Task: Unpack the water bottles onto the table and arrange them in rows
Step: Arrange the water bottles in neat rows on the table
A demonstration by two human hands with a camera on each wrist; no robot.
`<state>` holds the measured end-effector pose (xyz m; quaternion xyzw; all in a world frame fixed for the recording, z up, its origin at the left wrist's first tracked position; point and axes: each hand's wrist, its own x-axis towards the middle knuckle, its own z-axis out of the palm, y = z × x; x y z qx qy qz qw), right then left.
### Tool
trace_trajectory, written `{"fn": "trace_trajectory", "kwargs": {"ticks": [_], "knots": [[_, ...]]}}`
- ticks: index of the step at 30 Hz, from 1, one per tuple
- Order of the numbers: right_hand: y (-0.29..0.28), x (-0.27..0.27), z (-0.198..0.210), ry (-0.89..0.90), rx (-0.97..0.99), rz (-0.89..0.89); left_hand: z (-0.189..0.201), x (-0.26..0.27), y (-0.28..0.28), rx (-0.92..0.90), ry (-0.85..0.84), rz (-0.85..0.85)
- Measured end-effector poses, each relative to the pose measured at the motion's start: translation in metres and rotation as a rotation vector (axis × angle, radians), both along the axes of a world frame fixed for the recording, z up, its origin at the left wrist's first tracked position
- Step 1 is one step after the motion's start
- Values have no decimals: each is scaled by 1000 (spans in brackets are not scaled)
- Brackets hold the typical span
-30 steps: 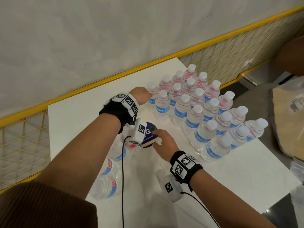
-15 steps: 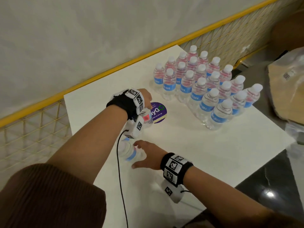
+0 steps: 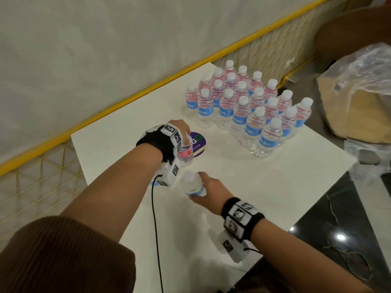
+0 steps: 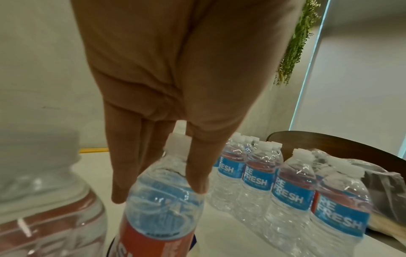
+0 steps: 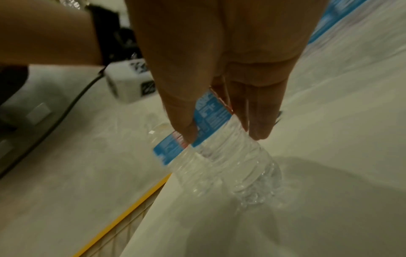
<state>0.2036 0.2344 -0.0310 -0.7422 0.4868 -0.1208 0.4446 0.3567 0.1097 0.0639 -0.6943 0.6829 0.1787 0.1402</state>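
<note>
My left hand (image 3: 183,134) (image 4: 158,191) grips the neck of an upright water bottle (image 3: 185,153) (image 4: 162,200) from above, beside the purple sticker (image 3: 200,142). Whether that bottle touches the table I cannot tell. Just nearer me, my right hand (image 3: 204,186) (image 5: 222,135) holds a second bottle (image 3: 193,183) (image 5: 222,160) round its blue label, tilted and blurred. Several bottles (image 3: 243,102) (image 4: 290,194) stand in rows at the far right of the white table (image 3: 264,187). Another bottle (image 4: 44,213) looms blurred at the left of the left wrist view.
A yellow mesh rail (image 3: 127,102) runs along the table's far and left sides, in front of a grey wall. A clear plastic bag over a cardboard box (image 3: 359,98) sits off the table's right edge. The floor (image 3: 338,240) to the right is dark and glossy.
My left hand came back from the rows and took a bottle by its neck near the sticker. My right hand left the sticker, reached a bottle on the table and picked it up.
</note>
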Motion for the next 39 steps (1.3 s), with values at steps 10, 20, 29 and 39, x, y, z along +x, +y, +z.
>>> {"fn": "trace_trajectory", "kwargs": {"ticks": [10, 20, 29, 39], "knots": [[-56, -73, -3, -108, 6, -297, 2, -34, -8, -70, 129, 25], [-97, -82, -26, -200, -13, -510, -44, -80, -6, -267, 586, 265], [-108, -85, -35, -198, 36, -576, -103, -81, -1, -278, 1025, 553], [-119, -64, -37, -240, 24, -581, -130, -71, -20, -309, 998, 619]]}}
